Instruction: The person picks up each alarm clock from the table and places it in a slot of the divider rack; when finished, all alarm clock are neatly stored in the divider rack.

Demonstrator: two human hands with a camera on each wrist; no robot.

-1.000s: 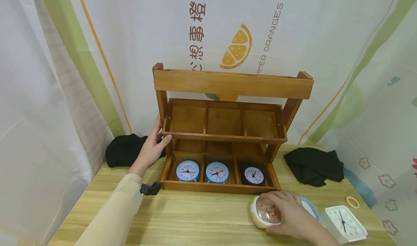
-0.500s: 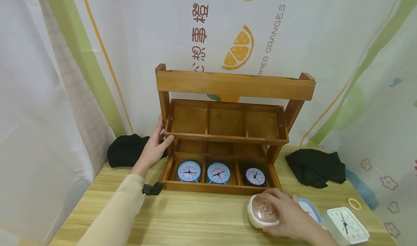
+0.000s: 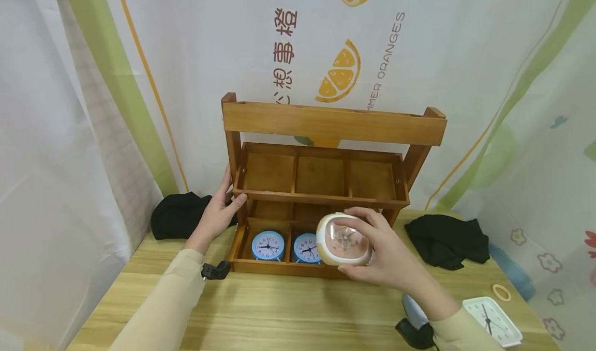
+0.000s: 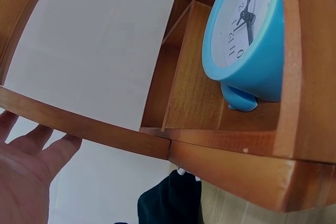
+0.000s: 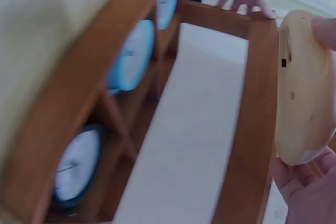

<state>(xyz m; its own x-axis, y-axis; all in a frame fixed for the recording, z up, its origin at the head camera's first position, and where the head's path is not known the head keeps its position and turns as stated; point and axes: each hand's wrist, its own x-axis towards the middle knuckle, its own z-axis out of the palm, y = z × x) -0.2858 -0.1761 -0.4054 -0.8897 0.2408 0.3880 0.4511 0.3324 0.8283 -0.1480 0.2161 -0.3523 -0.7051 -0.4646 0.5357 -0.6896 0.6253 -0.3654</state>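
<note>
**Pink-faced alarm clock (image 3: 345, 241) held up in front of the wooden rack (image 3: 332, 122)**

Clock is in the air before the rack's lower tray (image 3: 279, 266), hiding most of its right compartment from the head view. The person's right hand (image 3: 379, 252) pinches it, thumb below, fingers over the top, spread about as wide as the case. The left hand (image 3: 218, 214) rests against the left post (image 3: 234, 152), fingers extended, thumb apart, nothing picked up.

Case looks like smooth stiff plastic: probably light, a bit slippery, and the shiny front could scratch or crack if knocked. Best hold is the rounded tan body, off the front cover. Can't tell if it touches the rack; right wrist view is blurry.

Lower tray has two blue clocks (image 3: 268, 245) in separate compartments, a black clock (image 5: 77, 169) in the third. Bench (image 3: 279, 309) is pale wood-grain; white square clock (image 3: 493, 321) and wooden ring (image 3: 501, 292) at right, black cloths (image 3: 179, 215) either side of the rack. White curtain (image 3: 209, 46) behind, printed with oranges.
</note>
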